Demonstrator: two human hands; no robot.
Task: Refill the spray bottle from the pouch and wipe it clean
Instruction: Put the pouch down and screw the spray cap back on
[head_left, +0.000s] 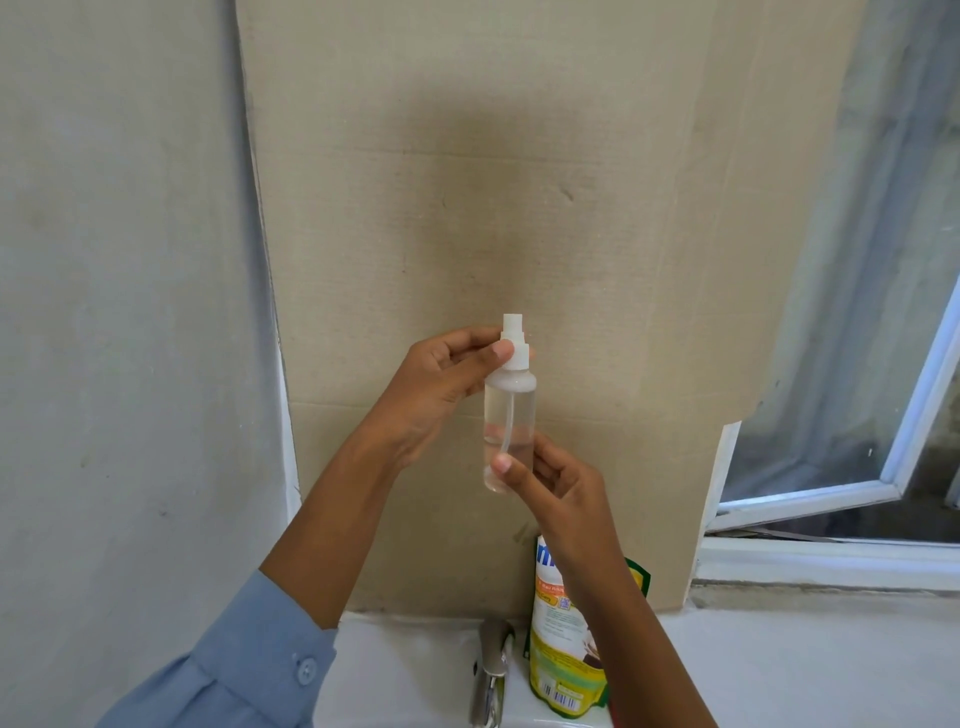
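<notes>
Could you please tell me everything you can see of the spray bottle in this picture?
The spray bottle is a slim, clear plastic cylinder with a white spray head on top and a thin dip tube running down inside. It holds clear liquid in its lower part. It is held upright in the air before a sheet of cardboard. The left hand pinches the spray head; the right hand grips the lower body, thumb across the front.
</notes>
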